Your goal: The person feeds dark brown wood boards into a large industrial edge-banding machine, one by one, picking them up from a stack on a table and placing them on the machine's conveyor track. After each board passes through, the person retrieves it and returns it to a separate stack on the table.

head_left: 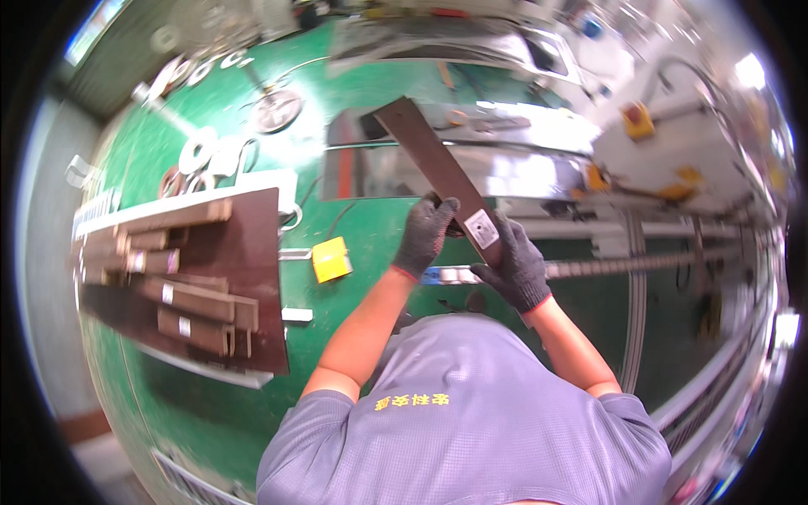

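A long, flat brown strip (439, 167) is held slantwise in front of me, its far end tilted to the left. It carries a white label (481, 228) near its close end. My left hand (427, 233), in a dark glove, grips its left edge, with the thumb on top. My right hand (519, 265), gloved the same way, closes around the close end at the right edge. Fingers under the strip are hidden.
To the left, a brown-topped table (261, 278) bears several brown strips (189, 295). Beside it is a yellow box-like thing (332, 259). A metal frame with a rail (627, 265) stretches to the right. Beyond the strip lies a shiny worktop (522, 172). The floor (286, 160) is green.
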A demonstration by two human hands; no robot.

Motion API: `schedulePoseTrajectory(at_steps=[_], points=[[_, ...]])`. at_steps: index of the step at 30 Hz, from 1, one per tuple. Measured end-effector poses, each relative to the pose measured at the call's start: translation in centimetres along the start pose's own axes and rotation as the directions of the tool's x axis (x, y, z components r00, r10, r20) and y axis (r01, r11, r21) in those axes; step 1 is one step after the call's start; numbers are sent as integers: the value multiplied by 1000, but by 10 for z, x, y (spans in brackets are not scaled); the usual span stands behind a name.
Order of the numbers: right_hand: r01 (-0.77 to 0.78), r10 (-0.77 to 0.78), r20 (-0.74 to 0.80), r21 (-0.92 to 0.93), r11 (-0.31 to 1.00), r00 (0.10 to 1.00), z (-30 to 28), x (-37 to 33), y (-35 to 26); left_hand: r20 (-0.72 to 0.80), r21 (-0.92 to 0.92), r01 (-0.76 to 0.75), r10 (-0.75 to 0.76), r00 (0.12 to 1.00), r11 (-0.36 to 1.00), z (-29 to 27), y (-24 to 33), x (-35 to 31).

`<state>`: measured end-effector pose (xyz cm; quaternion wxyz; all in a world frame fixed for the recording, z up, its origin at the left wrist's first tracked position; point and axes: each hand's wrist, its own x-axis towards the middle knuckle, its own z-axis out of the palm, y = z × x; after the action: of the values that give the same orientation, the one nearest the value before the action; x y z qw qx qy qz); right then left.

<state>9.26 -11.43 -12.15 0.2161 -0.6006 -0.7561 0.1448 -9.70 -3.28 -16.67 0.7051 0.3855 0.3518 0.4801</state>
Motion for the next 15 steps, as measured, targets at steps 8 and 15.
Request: schedulePoseTrajectory(at_steps=[8, 15], points=[[-435, 371, -310, -171, 884, 875, 17, -58, 112, 170, 590, -209, 133, 976, 780, 126, -162, 62], [-547, 515, -280, -43, 836, 810, 28, -48, 181, 275, 509, -156, 13, 961, 847, 160, -171, 101]])
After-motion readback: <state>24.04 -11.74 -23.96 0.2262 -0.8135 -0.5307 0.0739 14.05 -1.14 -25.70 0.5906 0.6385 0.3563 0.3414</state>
